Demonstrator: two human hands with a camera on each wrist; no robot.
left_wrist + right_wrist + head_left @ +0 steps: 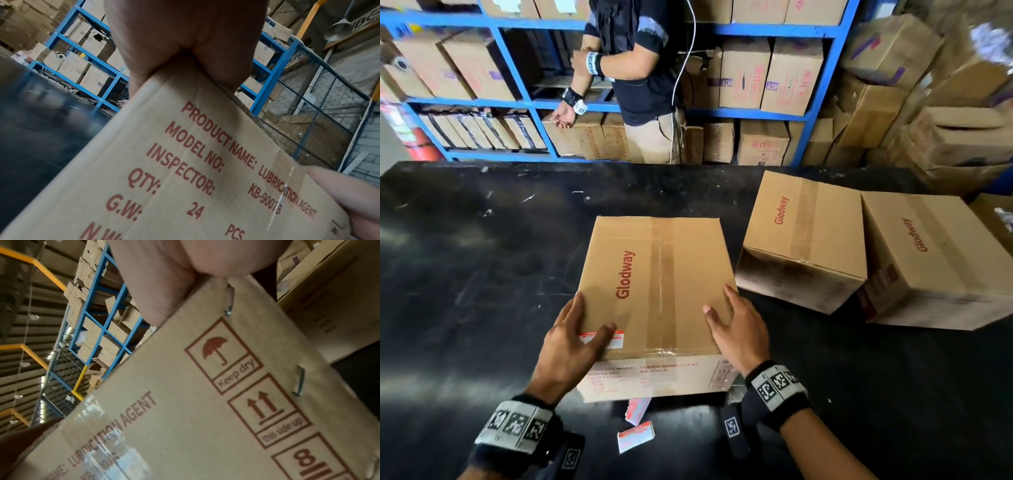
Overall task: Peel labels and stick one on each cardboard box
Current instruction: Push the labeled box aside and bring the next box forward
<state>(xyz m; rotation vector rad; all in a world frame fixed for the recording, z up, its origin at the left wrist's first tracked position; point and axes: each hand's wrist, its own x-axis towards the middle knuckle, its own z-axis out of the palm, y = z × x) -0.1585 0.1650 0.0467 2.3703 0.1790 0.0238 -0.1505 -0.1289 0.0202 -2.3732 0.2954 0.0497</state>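
A taped brown box printed "Glodway" lies in front of me on the black table. My left hand rests on its near left corner, with the thumb across a red and white label stuck on the top there. My right hand rests on the near right corner, thumb on top and fingers along the right edge. In the left wrist view the left hand's palm bears on the box's top edge. The right wrist view shows the right hand's palm doing likewise on the box.
Loose red and white label sheets lie on the table just under the box's near side. Two more Glodway boxes sit at the right. Another person stands at blue shelving full of cartons beyond the table.
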